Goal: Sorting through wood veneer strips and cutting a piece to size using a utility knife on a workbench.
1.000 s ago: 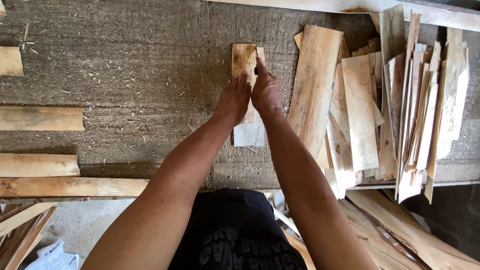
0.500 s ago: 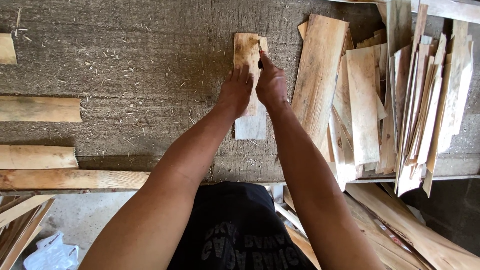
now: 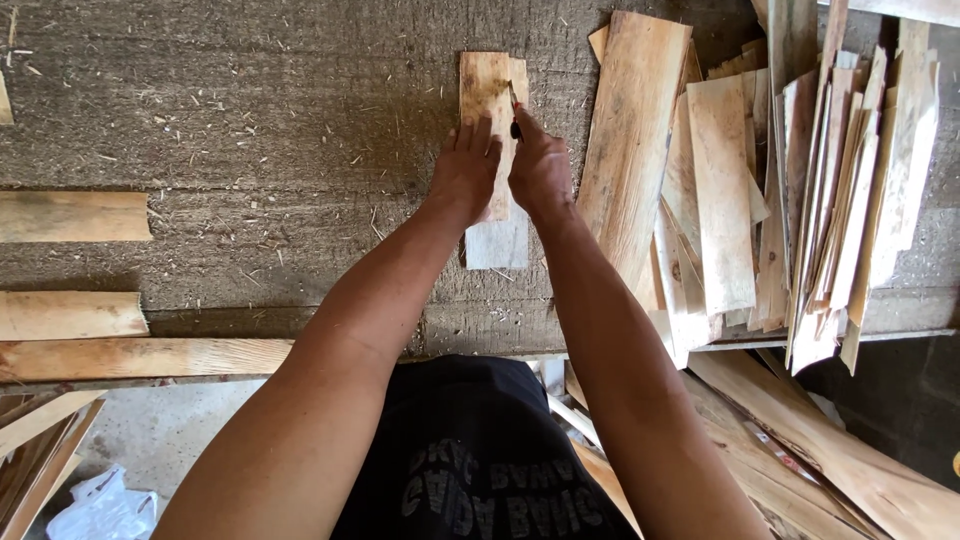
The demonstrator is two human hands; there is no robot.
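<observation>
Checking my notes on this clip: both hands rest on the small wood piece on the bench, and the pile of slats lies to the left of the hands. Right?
Not quite. In the head view, both the left hand and right hand are on the small wood piece on the bench, but the pile of slats lies to their right, not left.

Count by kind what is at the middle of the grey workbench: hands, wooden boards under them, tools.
Hands: 2, left hand, right hand
Flat wooden boards: 2, small tan board over pale grey board
Slim dark tool, in right hand: 1
Total: 5
</observation>
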